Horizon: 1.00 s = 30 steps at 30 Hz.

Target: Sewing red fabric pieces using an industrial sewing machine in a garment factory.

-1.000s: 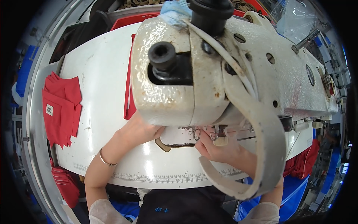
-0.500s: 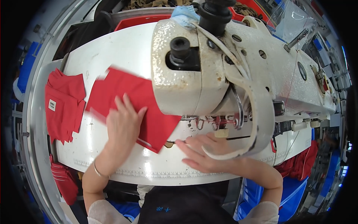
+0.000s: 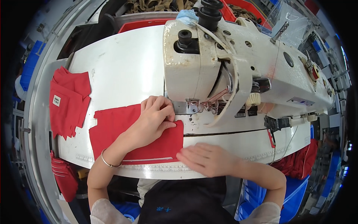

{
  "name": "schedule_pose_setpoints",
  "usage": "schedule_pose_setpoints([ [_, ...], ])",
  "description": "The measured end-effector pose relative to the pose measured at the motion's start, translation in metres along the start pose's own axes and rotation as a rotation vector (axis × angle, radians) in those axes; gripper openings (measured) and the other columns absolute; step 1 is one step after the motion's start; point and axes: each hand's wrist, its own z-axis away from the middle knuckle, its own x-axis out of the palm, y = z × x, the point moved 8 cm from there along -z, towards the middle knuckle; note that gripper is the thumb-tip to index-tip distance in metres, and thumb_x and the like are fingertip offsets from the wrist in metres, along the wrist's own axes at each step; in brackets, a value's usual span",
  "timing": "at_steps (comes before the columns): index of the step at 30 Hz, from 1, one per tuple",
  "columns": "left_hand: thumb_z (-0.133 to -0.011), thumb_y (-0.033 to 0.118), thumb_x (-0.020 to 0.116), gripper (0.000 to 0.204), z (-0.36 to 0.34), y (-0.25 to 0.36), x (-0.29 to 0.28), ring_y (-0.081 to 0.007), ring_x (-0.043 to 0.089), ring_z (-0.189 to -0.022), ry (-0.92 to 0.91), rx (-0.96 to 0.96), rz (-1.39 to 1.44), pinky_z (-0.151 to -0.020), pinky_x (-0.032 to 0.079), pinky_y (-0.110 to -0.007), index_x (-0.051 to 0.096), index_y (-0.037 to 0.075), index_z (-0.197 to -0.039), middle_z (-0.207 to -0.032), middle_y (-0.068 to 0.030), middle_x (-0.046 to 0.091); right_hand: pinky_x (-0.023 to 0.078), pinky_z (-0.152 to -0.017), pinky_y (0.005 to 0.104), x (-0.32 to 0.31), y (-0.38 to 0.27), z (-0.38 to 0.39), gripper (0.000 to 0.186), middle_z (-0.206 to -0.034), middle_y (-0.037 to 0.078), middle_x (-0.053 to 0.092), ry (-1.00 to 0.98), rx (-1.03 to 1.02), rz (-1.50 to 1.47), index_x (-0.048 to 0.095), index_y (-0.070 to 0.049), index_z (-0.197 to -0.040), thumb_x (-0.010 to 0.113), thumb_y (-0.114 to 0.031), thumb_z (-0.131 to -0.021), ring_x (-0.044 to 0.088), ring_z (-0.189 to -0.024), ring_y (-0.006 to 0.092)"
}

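Note:
A flat red fabric piece [image 3: 113, 128] lies on the white table left of the sewing machine's needle area [image 3: 192, 106]. It has a notched left side and a pale strip along its near edge. My left hand [image 3: 156, 117] rests on it with curled fingers, thumb and fingertips pinching the cloth near its far right corner. Palm down, my right hand [image 3: 209, 158] is stretched out flat, its fingertips touching the cloth's near right corner. The white sewing machine [image 3: 182, 74] stands just beyond both hands, with pinkish-red thread at its metal guides.
A stack of red fabric pieces [image 3: 69, 112] with a small pale label sits at the table's left. More red cloth hangs below the left edge [image 3: 65, 179] and lies at the right [image 3: 298, 160] above a blue bin [image 3: 294, 198]. Red trays [image 3: 140, 24] stand behind.
The red piece has turned and come nearer, its pale-striped edge now along the table's front. My left hand has gone from spread to pinching its right side; my right hand has moved nearer, onto its corner.

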Motion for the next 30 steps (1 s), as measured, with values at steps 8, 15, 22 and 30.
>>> schedule_pose_setpoints([
  [8, -0.079, 0.000, 0.067, 0.020, -0.011, 0.001, 0.001, -0.0239, 0.063, -0.075, 0.021, -0.143, 0.441, -0.069, 0.050, -0.031, 0.057, -0.002, -0.097, -0.081, -0.0125, 0.066, 0.043, -0.061, 0.0247, 0.002, 0.016, -0.008, 0.036, -0.084, 0.007, 0.059, 0.095, -0.132, 0.422, 0.066, 0.006, -0.096, 0.058, -0.011, -0.066, 0.055, -0.072, 0.0157],
  [15, -0.078, 0.003, 0.071, 0.016, -0.005, -0.023, 0.015, -0.0186, 0.065, -0.079, 0.129, -0.368, 0.757, -0.073, 0.050, -0.028, 0.065, -0.002, -0.091, -0.087, -0.0114, 0.069, 0.051, -0.074, 0.0308, -0.006, 0.015, -0.010, 0.037, -0.094, 0.012, 0.065, 0.168, -0.183, 0.379, 0.067, 0.004, -0.088, 0.056, -0.019, -0.062, 0.061, -0.080, 0.0191],
  [22, -0.077, 0.002, 0.071, 0.018, -0.004, -0.018, 0.009, -0.0188, 0.065, -0.080, 0.117, -0.369, 0.695, -0.074, 0.050, -0.029, 0.065, -0.003, -0.093, -0.088, -0.0125, 0.070, 0.048, -0.074, 0.0315, 0.006, 0.012, -0.011, 0.033, -0.100, 0.015, 0.065, 0.029, -0.219, 0.542, 0.068, 0.002, -0.093, 0.057, -0.014, -0.066, 0.060, -0.093, 0.0253],
  [30, -0.077, 0.000, 0.070, 0.018, -0.006, -0.016, 0.008, -0.0195, 0.066, -0.083, 0.092, -0.373, 0.689, -0.078, 0.050, -0.029, 0.063, -0.004, -0.094, -0.088, -0.0130, 0.069, 0.049, -0.076, 0.0314, 0.006, 0.011, -0.010, 0.035, -0.099, 0.015, 0.066, 0.004, -0.249, 0.580, 0.068, 0.003, -0.093, 0.058, -0.014, -0.065, 0.061, -0.092, 0.0253],
])
